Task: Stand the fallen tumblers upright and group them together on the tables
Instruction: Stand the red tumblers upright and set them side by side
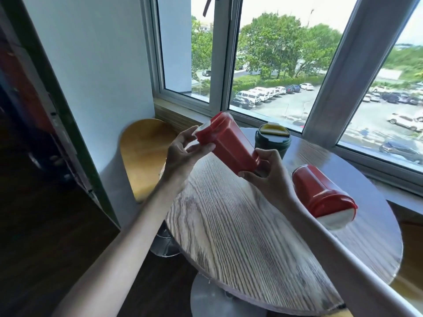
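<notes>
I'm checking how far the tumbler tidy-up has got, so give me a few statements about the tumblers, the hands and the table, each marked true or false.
1. Both hands hold one red tumbler tilted in the air, left hand at its lid end, right hand at its base. True.
2. The green tumbler lies on its side. False: it stands upright near the window, yellow-topped lid up.
3. A second red tumbler lies on its side on the table. True.
4. The lying tumbler's white lid end faces the window. False: it faces the near right edge of the table.
5. The table is square. False: it is round, with a wood grain top.
</notes>
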### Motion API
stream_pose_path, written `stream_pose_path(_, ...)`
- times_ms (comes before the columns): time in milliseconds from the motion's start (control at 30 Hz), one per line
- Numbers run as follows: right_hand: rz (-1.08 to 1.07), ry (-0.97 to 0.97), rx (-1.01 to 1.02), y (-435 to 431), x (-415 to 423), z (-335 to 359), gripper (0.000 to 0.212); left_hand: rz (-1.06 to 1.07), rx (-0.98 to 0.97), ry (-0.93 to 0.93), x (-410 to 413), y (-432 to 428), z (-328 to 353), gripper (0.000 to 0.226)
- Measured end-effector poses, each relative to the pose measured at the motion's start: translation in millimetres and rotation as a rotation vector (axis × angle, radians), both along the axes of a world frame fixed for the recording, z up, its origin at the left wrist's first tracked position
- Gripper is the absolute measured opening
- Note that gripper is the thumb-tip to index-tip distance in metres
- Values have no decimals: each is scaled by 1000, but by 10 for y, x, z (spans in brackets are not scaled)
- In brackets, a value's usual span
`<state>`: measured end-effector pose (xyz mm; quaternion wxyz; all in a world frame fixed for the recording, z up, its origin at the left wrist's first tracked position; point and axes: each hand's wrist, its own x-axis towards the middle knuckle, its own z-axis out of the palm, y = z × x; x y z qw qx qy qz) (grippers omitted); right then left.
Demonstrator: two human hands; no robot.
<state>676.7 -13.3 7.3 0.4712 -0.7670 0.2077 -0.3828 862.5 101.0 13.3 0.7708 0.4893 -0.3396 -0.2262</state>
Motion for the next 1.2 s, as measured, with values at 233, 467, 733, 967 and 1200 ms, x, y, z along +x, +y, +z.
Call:
stream_pose_path(233, 104, -4, 153, -23, 90, -132, 59, -63, -86, 29, 6, 39, 3, 78)
stream_pose_path(467, 146, 83, 249, -63, 169, -228, 62, -58, -51, -33, -25, 101, -34, 70)
stream_pose_path(733, 130, 196, 161, -72, 175, -365, 52, -114, 29, -102, 2, 129, -149, 55)
stream_pose_path(967, 109, 228, 126, -64, 194, -396, 54, -93, 19, -91, 11, 139, -215, 66)
stream_pose_path(1200, 105, 234, 125, -54, 198, -414, 56, -73, 41, -106, -11, 111, -276, 69)
